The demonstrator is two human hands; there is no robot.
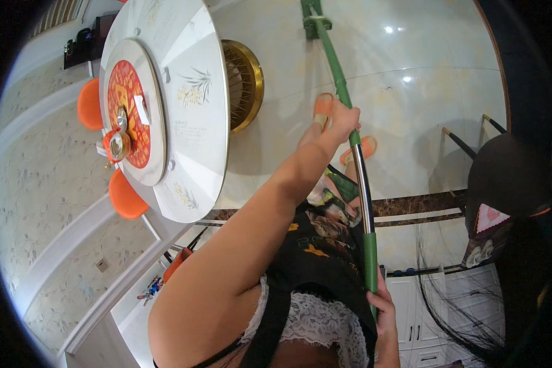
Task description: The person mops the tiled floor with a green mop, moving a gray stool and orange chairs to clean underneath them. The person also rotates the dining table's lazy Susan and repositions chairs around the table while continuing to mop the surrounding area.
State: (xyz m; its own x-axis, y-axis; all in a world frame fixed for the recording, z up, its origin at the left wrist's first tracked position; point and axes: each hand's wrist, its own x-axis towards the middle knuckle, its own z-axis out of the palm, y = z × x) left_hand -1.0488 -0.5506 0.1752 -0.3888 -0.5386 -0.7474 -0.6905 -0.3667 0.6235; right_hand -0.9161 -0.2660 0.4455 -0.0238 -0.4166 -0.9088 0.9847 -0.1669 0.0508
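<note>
A mop with a green and silver metal pole (362, 188) runs from my waist out over the tiled floor. Around the pole's lower green section my left hand (342, 119) is closed, with the arm stretched forward. My right hand (383, 306) grips the green upper end close to my body. At the far end, the green mop head (313, 25) rests on the floor near the top of the picture, partly cut off by its edge. Orange slippers (365, 147) are on my feet, just below and beside my left hand.
To the left stands a round white table (198, 152) on a gold-rimmed base (253, 87), with orange stools (126, 195) beyond. A dark chair (492, 179) is at right. White cabinets (405, 313) stand behind me. Dark marble strips (405, 205) cross the glossy floor (395, 106).
</note>
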